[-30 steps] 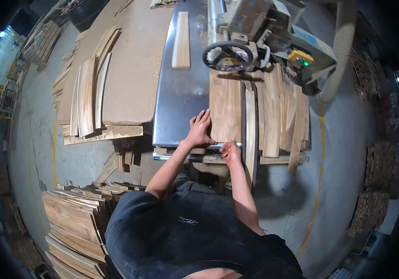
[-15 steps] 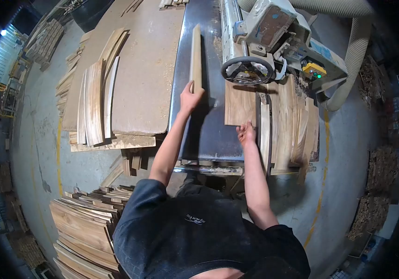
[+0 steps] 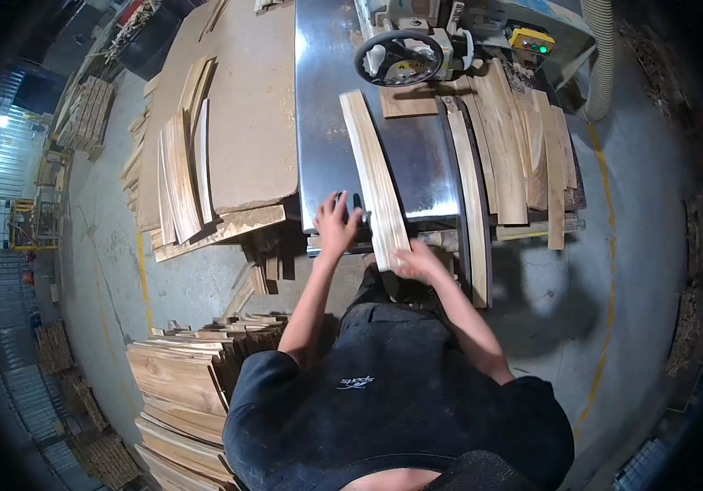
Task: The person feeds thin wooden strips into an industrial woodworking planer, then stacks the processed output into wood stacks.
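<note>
Your right hand [image 3: 417, 262] clasps the near end of the plank [image 3: 374, 176]; your left hand [image 3: 336, 222] grasps its left edge on the desk [image 3: 318, 98].

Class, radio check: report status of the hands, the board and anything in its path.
Left hand beside the board's near end, on the steel table. Right hand gripping the pale board at its near end. Board lies flat, angled toward the handwheel. Path ahead clear.

Bare steel of the saw table [image 3: 323, 98] is left open to the left of the wood strip [image 3: 376, 176]. Passage fwd is blocked by the handwheel [image 3: 400, 57] & machine head; rt side is taken up by stacked boards [image 3: 515, 147], w/ only a narrow gap beside the strip.
</note>
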`<state>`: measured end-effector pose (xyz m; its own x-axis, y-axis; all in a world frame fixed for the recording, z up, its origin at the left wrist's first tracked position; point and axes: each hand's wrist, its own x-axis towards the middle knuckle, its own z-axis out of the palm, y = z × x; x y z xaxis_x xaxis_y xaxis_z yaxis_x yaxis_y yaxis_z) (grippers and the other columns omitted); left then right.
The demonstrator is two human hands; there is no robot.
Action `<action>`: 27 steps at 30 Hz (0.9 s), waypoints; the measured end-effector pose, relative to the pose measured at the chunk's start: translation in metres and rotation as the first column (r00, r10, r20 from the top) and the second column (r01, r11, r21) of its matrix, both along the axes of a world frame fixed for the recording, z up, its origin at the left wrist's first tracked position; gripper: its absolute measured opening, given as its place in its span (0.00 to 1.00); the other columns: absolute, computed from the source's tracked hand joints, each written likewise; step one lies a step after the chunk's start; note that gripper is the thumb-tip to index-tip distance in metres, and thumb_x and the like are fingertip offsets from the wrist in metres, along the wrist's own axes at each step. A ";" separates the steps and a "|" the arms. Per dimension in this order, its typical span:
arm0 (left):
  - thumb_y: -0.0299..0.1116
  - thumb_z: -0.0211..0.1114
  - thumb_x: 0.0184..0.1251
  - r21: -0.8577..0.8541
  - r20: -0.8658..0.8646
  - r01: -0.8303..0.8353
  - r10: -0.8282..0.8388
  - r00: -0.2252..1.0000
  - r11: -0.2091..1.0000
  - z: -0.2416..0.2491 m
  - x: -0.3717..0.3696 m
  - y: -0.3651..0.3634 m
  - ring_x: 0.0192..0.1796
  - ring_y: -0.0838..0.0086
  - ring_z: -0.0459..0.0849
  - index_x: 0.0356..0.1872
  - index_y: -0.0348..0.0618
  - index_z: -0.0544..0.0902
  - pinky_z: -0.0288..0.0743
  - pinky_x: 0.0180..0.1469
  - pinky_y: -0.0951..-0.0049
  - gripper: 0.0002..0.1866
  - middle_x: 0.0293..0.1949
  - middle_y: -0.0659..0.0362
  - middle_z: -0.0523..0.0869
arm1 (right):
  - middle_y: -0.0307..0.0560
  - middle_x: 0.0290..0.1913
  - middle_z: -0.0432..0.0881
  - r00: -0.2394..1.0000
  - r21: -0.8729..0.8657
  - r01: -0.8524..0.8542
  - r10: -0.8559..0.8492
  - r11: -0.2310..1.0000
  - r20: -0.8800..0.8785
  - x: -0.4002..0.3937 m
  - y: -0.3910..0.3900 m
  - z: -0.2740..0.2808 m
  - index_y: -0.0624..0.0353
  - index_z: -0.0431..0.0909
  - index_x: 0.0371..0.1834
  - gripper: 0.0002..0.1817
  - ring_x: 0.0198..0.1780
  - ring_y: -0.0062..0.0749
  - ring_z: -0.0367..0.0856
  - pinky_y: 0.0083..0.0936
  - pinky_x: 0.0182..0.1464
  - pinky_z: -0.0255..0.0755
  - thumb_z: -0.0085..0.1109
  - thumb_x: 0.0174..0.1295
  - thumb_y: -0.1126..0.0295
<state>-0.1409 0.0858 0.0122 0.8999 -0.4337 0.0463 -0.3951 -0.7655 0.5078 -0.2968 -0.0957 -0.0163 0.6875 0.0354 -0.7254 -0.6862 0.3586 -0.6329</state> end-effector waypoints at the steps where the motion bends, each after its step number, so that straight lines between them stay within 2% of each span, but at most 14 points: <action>1: 0.55 0.65 0.63 0.021 0.051 0.030 -0.031 0.998 0.999 -0.018 -0.011 -0.006 0.74 0.51 0.61 0.70 0.44 0.69 0.54 0.68 0.40 0.38 0.72 0.49 0.67 | 0.46 0.37 0.86 0.999 -0.032 -0.028 0.027 0.999 -0.034 -0.025 0.000 0.013 0.61 0.75 0.55 0.22 0.29 0.25 0.86 0.16 0.24 0.77 0.65 0.65 0.58; 3: 0.55 0.67 0.61 -0.003 0.096 0.201 -0.200 0.975 0.980 -0.030 -0.042 -0.021 0.77 0.48 0.55 0.71 0.42 0.66 0.49 0.69 0.41 0.42 0.73 0.48 0.65 | 0.44 0.37 0.86 0.994 0.179 -0.011 0.030 0.984 -0.105 -0.078 -0.004 -0.006 0.59 0.75 0.56 0.22 0.30 0.26 0.86 0.16 0.27 0.78 0.66 0.64 0.58; 4: 0.56 0.67 0.62 -0.059 0.107 0.277 -0.270 0.957 0.959 -0.040 -0.055 -0.030 0.78 0.49 0.53 0.72 0.41 0.66 0.46 0.70 0.41 0.43 0.75 0.48 0.63 | 0.46 0.38 0.85 0.975 0.256 0.140 -0.089 0.957 -0.202 -0.099 0.000 -0.001 0.57 0.75 0.55 0.20 0.31 0.27 0.86 0.17 0.29 0.79 0.66 0.65 0.60; 7: 0.56 0.65 0.64 -0.070 0.007 0.319 -0.319 0.948 0.945 -0.032 -0.077 -0.064 0.80 0.51 0.48 0.75 0.40 0.57 0.42 0.71 0.40 0.46 0.76 0.49 0.61 | 0.44 0.42 0.84 0.934 0.305 0.325 -0.254 0.895 -0.251 -0.143 0.000 -0.017 0.56 0.75 0.55 0.19 0.36 0.28 0.85 0.20 0.33 0.79 0.65 0.66 0.60; 8: 0.55 0.65 0.64 -0.093 0.046 0.329 -0.326 0.944 0.940 -0.036 -0.077 -0.078 0.80 0.51 0.48 0.76 0.41 0.56 0.42 0.71 0.39 0.46 0.75 0.48 0.61 | 0.43 0.43 0.84 0.894 0.330 0.441 -0.378 0.835 -0.239 -0.150 0.002 -0.019 0.57 0.75 0.54 0.19 0.39 0.29 0.84 0.21 0.35 0.78 0.64 0.66 0.59; 9: 0.54 0.66 0.63 -0.090 0.034 0.337 -0.336 0.941 0.937 -0.038 -0.073 -0.093 0.79 0.50 0.48 0.76 0.41 0.57 0.41 0.71 0.38 0.46 0.75 0.48 0.61 | 0.42 0.44 0.84 0.838 0.353 0.546 -0.496 0.760 -0.229 -0.155 0.001 -0.022 0.57 0.75 0.54 0.20 0.42 0.29 0.84 0.22 0.38 0.77 0.64 0.66 0.57; 12: 0.51 0.69 0.61 -0.172 -0.077 0.331 -0.347 0.935 0.928 -0.028 -0.047 -0.135 0.80 0.52 0.49 0.74 0.38 0.58 0.39 0.73 0.39 0.46 0.74 0.44 0.62 | 0.46 0.48 0.83 0.754 0.324 0.657 -0.594 0.681 -0.281 -0.136 0.003 -0.011 0.60 0.74 0.53 0.24 0.47 0.30 0.82 0.22 0.39 0.75 0.64 0.65 0.52; 14: 0.50 0.69 0.61 -0.186 -0.062 0.329 -0.346 0.936 0.926 -0.031 -0.023 -0.161 0.79 0.52 0.50 0.74 0.38 0.58 0.40 0.73 0.41 0.46 0.74 0.44 0.62 | 0.46 0.42 0.85 0.829 0.238 0.558 -0.517 0.795 -0.214 -0.114 -0.001 -0.006 0.58 0.75 0.45 0.31 0.42 0.32 0.85 0.23 0.37 0.74 0.51 0.67 0.36; 17: 0.47 0.70 0.59 -0.236 -0.028 0.280 -0.294 0.955 0.931 -0.034 0.019 -0.186 0.78 0.54 0.54 0.73 0.40 0.60 0.44 0.73 0.43 0.45 0.72 0.45 0.65 | 0.42 0.28 0.85 0.830 0.115 0.556 -0.541 0.824 -0.135 -0.069 -0.014 -0.011 0.54 0.76 0.32 0.29 0.29 0.34 0.84 0.25 0.32 0.73 0.48 0.69 0.37; 20: 0.46 0.69 0.58 -0.310 0.022 0.297 -0.306 0.952 0.903 -0.032 0.058 -0.197 0.77 0.54 0.56 0.71 0.42 0.64 0.44 0.73 0.45 0.41 0.71 0.46 0.66 | 0.41 0.26 0.83 0.824 0.007 0.561 -0.557 0.828 -0.105 -0.024 -0.034 -0.018 0.53 0.75 0.32 0.29 0.25 0.29 0.82 0.21 0.25 0.66 0.45 0.70 0.37; 21: 0.44 0.70 0.56 -0.359 -0.025 0.319 -0.350 0.936 0.877 -0.025 0.072 -0.197 0.72 0.54 0.63 0.64 0.43 0.69 0.50 0.70 0.46 0.35 0.67 0.48 0.70 | 0.41 0.25 0.83 0.808 -0.013 0.574 -0.570 0.819 -0.148 -0.013 -0.040 -0.017 0.53 0.75 0.32 0.28 0.24 0.29 0.81 0.21 0.24 0.65 0.46 0.70 0.37; 22: 0.42 0.71 0.54 -0.435 0.078 0.361 -0.365 0.928 0.825 -0.022 0.084 -0.194 0.63 0.51 0.73 0.57 0.41 0.74 0.60 0.65 0.48 0.30 0.60 0.49 0.75 | 0.41 0.25 0.82 0.791 -0.033 0.586 -0.580 0.810 -0.193 -0.005 -0.043 -0.014 0.54 0.74 0.32 0.28 0.22 0.28 0.80 0.20 0.22 0.64 0.47 0.70 0.38; 24: 0.39 0.71 0.55 -0.537 0.092 0.464 -0.498 0.862 0.704 -0.031 0.122 -0.189 0.57 0.49 0.77 0.53 0.40 0.77 0.68 0.60 0.52 0.25 0.54 0.47 0.79 | 0.38 0.23 0.77 0.757 -0.046 0.623 -0.617 0.781 -0.216 0.010 -0.051 -0.022 0.52 0.72 0.31 0.26 0.22 0.27 0.77 0.20 0.20 0.61 0.51 0.69 0.39; 27: 0.36 0.71 0.56 -0.623 0.082 0.428 -0.490 0.868 0.655 -0.020 0.170 -0.156 0.57 0.47 0.79 0.51 0.38 0.80 0.71 0.60 0.55 0.22 0.52 0.46 0.82 | 0.34 0.23 0.75 0.732 -0.089 0.648 -0.650 0.757 -0.203 0.033 -0.054 -0.018 0.48 0.71 0.27 0.25 0.22 0.25 0.72 0.21 0.22 0.62 0.51 0.68 0.38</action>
<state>0.0294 -0.0703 -0.0075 0.6071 -0.6980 0.3797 -0.5426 -0.0151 0.8398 -0.2640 -0.1500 -0.0345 0.3728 -0.3726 -0.8498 -0.4040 0.7593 -0.5102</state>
